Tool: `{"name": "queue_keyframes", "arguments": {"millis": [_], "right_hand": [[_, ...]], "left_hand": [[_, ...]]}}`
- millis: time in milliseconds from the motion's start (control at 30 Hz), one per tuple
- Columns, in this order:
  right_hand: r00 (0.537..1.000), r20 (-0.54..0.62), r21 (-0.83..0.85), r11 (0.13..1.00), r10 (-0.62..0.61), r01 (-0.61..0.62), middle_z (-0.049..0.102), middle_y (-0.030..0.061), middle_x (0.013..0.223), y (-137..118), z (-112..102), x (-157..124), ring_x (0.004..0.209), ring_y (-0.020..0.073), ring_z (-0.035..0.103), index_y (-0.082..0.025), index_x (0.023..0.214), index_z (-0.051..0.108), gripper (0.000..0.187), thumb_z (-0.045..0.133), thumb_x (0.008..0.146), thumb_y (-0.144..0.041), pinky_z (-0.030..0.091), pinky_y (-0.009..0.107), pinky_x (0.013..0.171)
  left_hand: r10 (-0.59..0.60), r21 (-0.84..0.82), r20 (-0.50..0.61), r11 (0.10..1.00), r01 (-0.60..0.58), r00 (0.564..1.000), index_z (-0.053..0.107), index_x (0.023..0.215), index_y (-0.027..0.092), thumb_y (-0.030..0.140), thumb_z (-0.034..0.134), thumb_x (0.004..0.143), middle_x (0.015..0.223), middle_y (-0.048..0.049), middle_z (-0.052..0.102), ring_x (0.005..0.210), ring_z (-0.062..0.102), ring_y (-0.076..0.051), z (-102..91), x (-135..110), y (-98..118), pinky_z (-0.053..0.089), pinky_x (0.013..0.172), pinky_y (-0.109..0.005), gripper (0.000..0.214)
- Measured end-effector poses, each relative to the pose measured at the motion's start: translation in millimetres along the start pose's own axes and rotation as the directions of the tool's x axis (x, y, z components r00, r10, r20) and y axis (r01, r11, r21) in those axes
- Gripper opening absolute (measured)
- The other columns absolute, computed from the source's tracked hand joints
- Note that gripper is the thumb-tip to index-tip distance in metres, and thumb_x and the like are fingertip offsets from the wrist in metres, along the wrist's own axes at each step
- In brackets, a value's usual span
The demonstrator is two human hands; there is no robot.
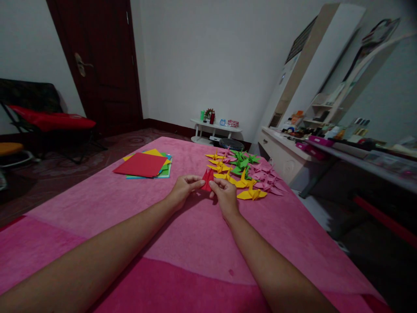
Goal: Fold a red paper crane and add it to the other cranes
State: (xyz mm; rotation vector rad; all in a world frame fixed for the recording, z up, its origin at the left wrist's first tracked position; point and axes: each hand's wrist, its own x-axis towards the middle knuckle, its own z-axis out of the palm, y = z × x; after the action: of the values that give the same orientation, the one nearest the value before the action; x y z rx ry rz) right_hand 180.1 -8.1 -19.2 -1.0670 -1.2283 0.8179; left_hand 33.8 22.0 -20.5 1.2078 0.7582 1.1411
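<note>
A small piece of folded red origami paper (207,179), with two narrow points upward, is held just above the pink cloth. My left hand (186,188) pinches its left side between thumb and fingers. On the right side, my right hand (224,193) grips it the same way, thumb in front. Close beyond my right hand lie several yellow paper cranes (252,194). Green paper cranes (243,161) and pink paper cranes (265,176) crowd together behind and to the right of them. Part of the red fold is hidden by my thumbs.
A stack of coloured paper squares (141,165), red on top, lies on the pink cloth (130,217) to the left. On the right stands a cluttered dressing table (289,152). A low white shelf (215,126) is by the far wall, and a red-covered chair (52,121) sits at far left.
</note>
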Motion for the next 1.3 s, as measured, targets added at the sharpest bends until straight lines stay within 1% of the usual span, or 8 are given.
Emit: {"name": "queue_keyframes", "arguments": {"millis": [200, 333, 467, 667, 800, 933, 1067, 1300], "right_hand": [[1.0, -0.023, -0.023, 1.0, -0.017, 0.016, 0.051, -0.0049, 0.042, 0.7, 0.3, 0.7, 0.034, 0.0073, 0.042, -0.011, 0.082, 0.064, 0.031, 0.064, 0.071, -0.04, 0.031, 0.017, 0.032], [1.0, -0.024, -0.015, 1.0, -0.014, 0.014, 0.051, -0.0045, 0.045, 0.7, -0.2, 1.5, 0.037, 0.0082, 0.044, -0.011, 0.086, 0.064, 0.032, 0.065, 0.07, -0.039, 0.032, 0.017, 0.033], [0.998, -0.055, -0.002, 1.0, -0.015, 0.015, 0.055, -0.0027, 0.053, 1.9, -1.8, 3.2, 0.043, 0.0095, 0.049, -0.014, 0.078, 0.066, 0.027, 0.068, 0.066, -0.038, 0.039, 0.019, 0.038], [0.996, -0.075, 0.045, 0.998, 0.053, -0.05, 0.057, -0.002, 0.053, 4.5, -4.1, 5.4, 0.042, 0.009, 0.049, -0.014, 0.078, 0.066, 0.03, 0.069, 0.064, -0.041, 0.039, 0.019, 0.038], [0.996, -0.013, 0.092, 0.992, 0.089, -0.087, 0.058, -0.0012, 0.052, 6.7, -5.9, 6.1, 0.041, 0.008, 0.048, -0.014, 0.078, 0.067, 0.031, 0.067, 0.067, -0.043, 0.037, 0.018, 0.038], [0.996, 0.032, 0.12, 0.989, 0.089, -0.092, 0.061, 0.0008, 0.056, 10.1, -6.5, 6.6, 0.043, 0.0077, 0.05, -0.013, 0.078, 0.067, 0.03, 0.064, 0.071, -0.042, 0.038, 0.018, 0.04], [0.994, 0.059, 0.135, 0.986, 0.089, -0.097, 0.062, 0.0019, 0.058, 11.0, -5.3, 6.3, 0.045, 0.0086, 0.053, -0.013, 0.073, 0.067, 0.029, 0.064, 0.072, -0.041, 0.039, 0.018, 0.041], [0.993, 0.072, 0.146, 0.984, 0.092, -0.102, 0.065, 0.0023, 0.061, 6.0, -2.3, 5.6, 0.048, 0.0102, 0.056, -0.013, 0.094, 0.069, 0.035, 0.066, 0.069, -0.037, 0.042, 0.02, 0.044]], "left_hand": [[0.03, 0.082, 0.022, 0.996, -0.032, 0.999, 0.068, 0.076, 0.012, 0.043, 0.072, 0.064, 0.058, 0.0002, 0.061, 0.042, 0.041, -0.005, -0.4, -2.8, 3.2, 0.026, 0.042, -0.018, 0.034], [-0.013, 0.028, 0.083, 1.0, 0.01, 0.996, 0.069, 0.077, 0.012, 0.045, 0.068, 0.068, 0.06, -0.0021, 0.063, 0.045, 0.046, -0.007, 0.7, -4.9, 5.5, 0.03, 0.044, -0.019, 0.035], [-0.039, 0.015, 0.119, 0.999, 0.037, 0.992, 0.07, 0.08, 0.012, 0.047, 0.067, 0.068, 0.064, -0.0043, 0.065, 0.047, 0.048, -0.009, 1.4, -6.2, 7.3, 0.03, 0.045, -0.019, 0.037], [0.05, 0.101, 0.13, 0.993, -0.064, 0.99, 0.072, 0.081, 0.012, 0.045, 0.064, 0.071, 0.069, -0.0053, 0.067, 0.051, 0.048, -0.009, 0.4, -5.6, 8.8, 0.036, 0.049, -0.02, 0.036], [0.068, 0.125, 0.14, 0.988, -0.086, 0.988, 0.072, 0.088, 0.013, 0.044, 0.065, 0.071, 0.077, -0.0067, 0.068, 0.053, 0.051, -0.01, 1.7, -6.2, 10.6, 0.04, 0.051, -0.022, 0.037], [0.089, 0.115, 0.123, 0.988, -0.104, 0.988, 0.072, 0.086, 0.012, 0.043, 0.066, 0.071, 0.074, -0.0062, 0.068, 0.054, 0.052, -0.01, 1.5, -6.1, 10.0, 0.039, 0.05, -0.021, 0.035], [0.032, 0.03, 0.113, 0.999, -0.036, 0.993, 0.07, 0.082, 0.012, 0.044, 0.064, 0.072, 0.072, -0.0053, 0.068, 0.058, 0.058, -0.012, -1.0, -3.2, 4.5, 0.04, 0.052, -0.021, 0.034], [0.006, -0.013, 0.051, 1.0, -0.006, 0.999, 0.069, 0.082, 0.011, 0.044, 0.068, 0.068, 0.073, -0.0054, 0.068, 0.056, 0.058, -0.012, -1.9, -2.0, 2.6, 0.042, 0.052, -0.021, 0.035]]}}
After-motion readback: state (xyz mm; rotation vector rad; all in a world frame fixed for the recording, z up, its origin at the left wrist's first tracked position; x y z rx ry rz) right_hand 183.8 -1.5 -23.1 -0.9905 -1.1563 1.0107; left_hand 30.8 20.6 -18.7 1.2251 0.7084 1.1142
